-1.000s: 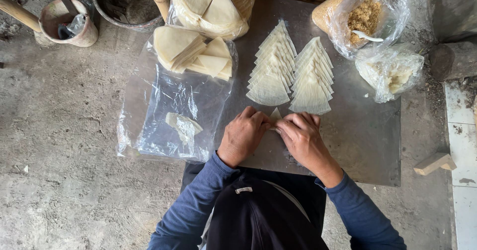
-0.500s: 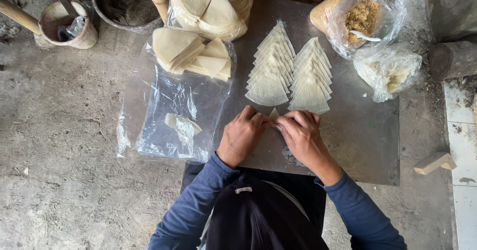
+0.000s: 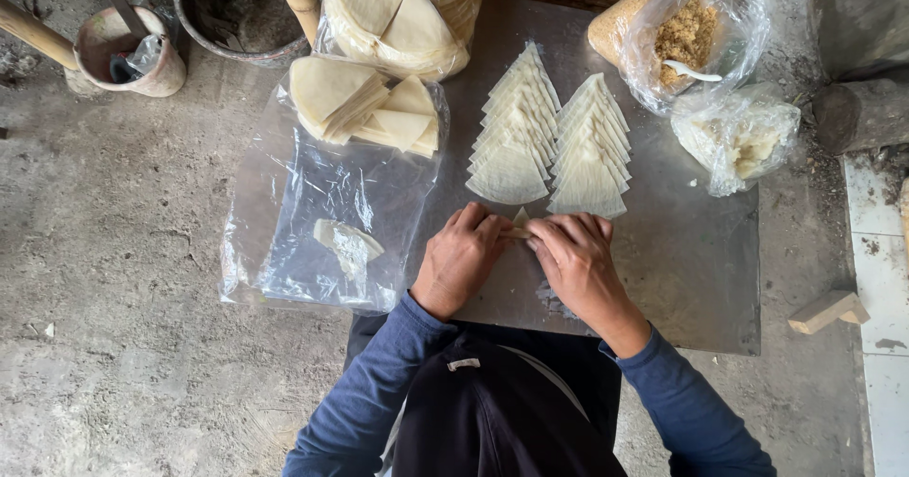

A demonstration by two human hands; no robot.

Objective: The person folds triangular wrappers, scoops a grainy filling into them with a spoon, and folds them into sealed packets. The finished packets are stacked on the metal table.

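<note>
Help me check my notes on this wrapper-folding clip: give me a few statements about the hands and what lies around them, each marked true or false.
1. Both hands meet on one small folded wrapper. True: the left hand and the right hand pinch it between them.
2. Two fanned rows of triangular wrappers lie just beyond the hands. True.
3. The bag of brown crumbly filling sits at the person's left. False: it sits far right on the metal sheet, with a white spoon in it.
4. The clear plastic sheet lies right of the hands. False: it lies to their left, with quarter-cut wrappers on its far end.
5. The pot stands on the metal sheet. False: it stands on the ground, far left.
</note>
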